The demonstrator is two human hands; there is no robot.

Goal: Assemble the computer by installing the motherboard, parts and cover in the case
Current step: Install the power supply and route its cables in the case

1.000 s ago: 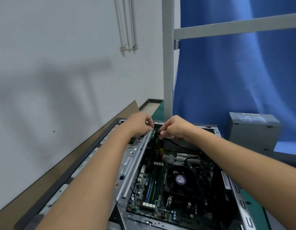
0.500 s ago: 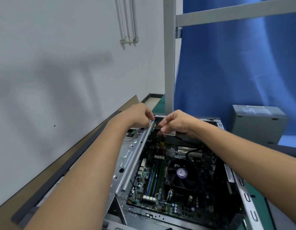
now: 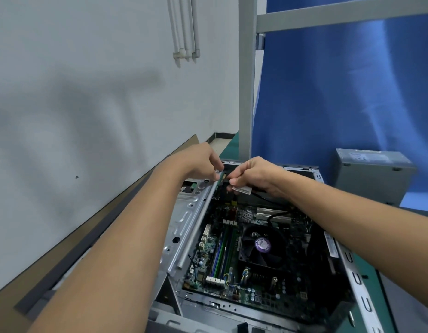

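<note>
An open metal computer case (image 3: 357, 280) lies on the bench with the motherboard (image 3: 261, 292) and its black CPU fan (image 3: 262, 246) inside. At the case's far end my left hand (image 3: 201, 162) pinches a small green part (image 3: 222, 176) at the top of the silver drive bracket (image 3: 191, 219). My right hand (image 3: 253, 175) is right beside it, its fingers curled round a black cable (image 3: 277, 213) with a white label (image 3: 241, 190). The fingertips of both hands nearly meet. What lies under them is hidden.
A grey power supply box (image 3: 374, 176) stands at the right rear on the blue surface. A dark side panel (image 3: 71, 260) lies along the left, by the white wall. A grey frame post (image 3: 246, 92) rises behind the case, with a blue curtain (image 3: 352, 92) at the right.
Both hands stay together at the far end of the case, with only small finger shifts. The camera has tilted slightly, so the case sits higher in view.
</note>
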